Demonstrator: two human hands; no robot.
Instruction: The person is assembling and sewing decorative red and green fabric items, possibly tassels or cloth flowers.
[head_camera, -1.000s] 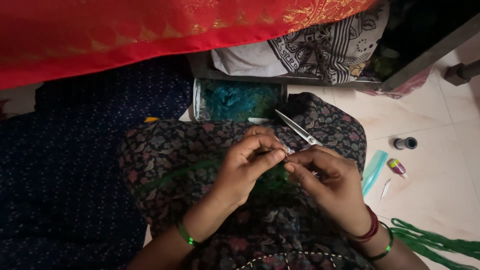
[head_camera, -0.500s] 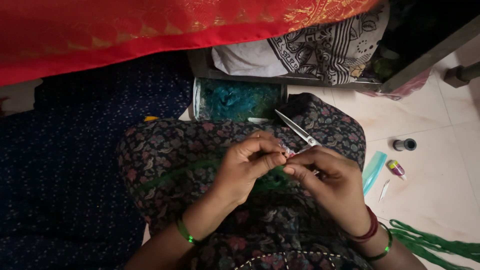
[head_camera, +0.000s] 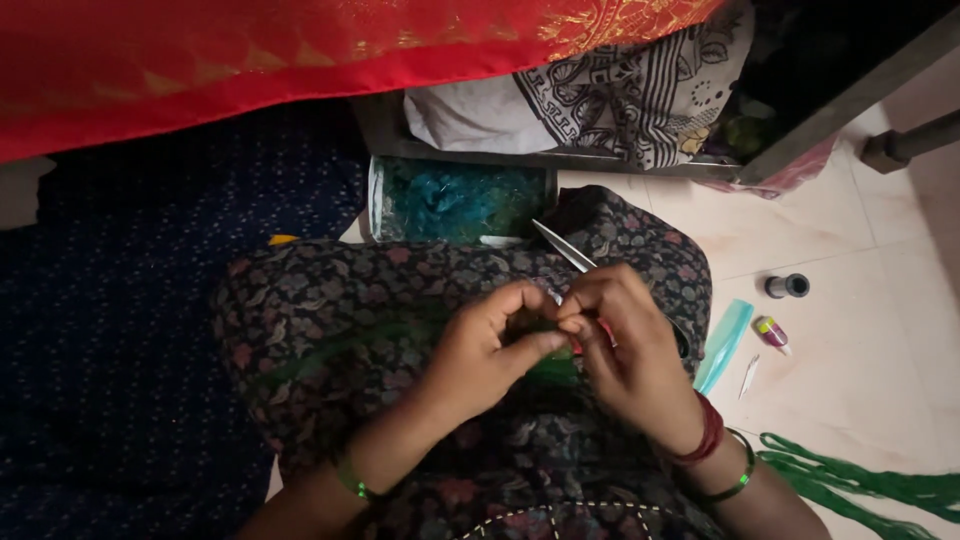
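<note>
My left hand (head_camera: 490, 350) and my right hand (head_camera: 625, 345) meet over my lap, fingertips touching. Between them they pinch a small bunch of green thread (head_camera: 545, 368) that rests on the dark floral cloth (head_camera: 360, 320) over my knees. My right hand also holds small scissors (head_camera: 562, 245), whose shut silver blades stick out up and to the left past my fingers. A red handle part shows under my right fingers. What my fingertips pinch exactly is hidden.
A clear box of teal fluff (head_camera: 455, 200) sits just beyond my knee. On the tiled floor to the right lie a teal plastic strip (head_camera: 722, 345), a dark spool (head_camera: 787, 286), a small bottle (head_camera: 771, 333) and green thread skeins (head_camera: 860, 480). Red fabric (head_camera: 250, 60) hangs above.
My hands have drawn closer together, fingertips now meeting over the green thread. The scissor blades point a little more upward. Nothing else has moved.
</note>
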